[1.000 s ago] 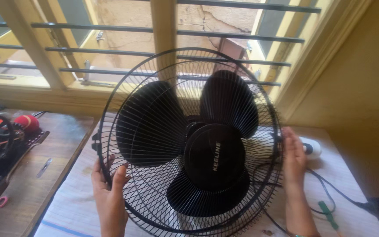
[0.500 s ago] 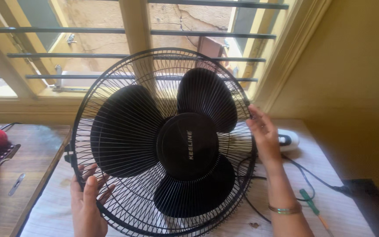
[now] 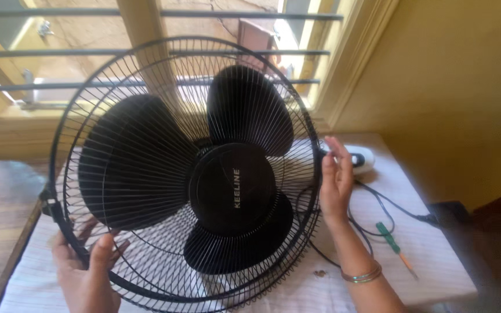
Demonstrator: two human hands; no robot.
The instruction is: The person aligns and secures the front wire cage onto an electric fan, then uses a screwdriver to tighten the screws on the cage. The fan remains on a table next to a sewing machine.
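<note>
Black wire makes up the fan guard (image 3: 146,75), standing upright on the cloth-covered surface (image 3: 430,243). Nearest, the left hand (image 3: 88,272) grips the guard's lower left rim, fingers curled round it. Further up, the right hand (image 3: 334,179) lies open and flat against the right rim, a bangle (image 3: 362,273) at the wrist. By the look of it, the guard is being steadied or seated over the black blades (image 3: 134,162); any further move needs even pressure at both sides. Beyond lie a green screwdriver (image 3: 391,236), a black cord (image 3: 389,206) and the barred window (image 3: 163,35).
</note>
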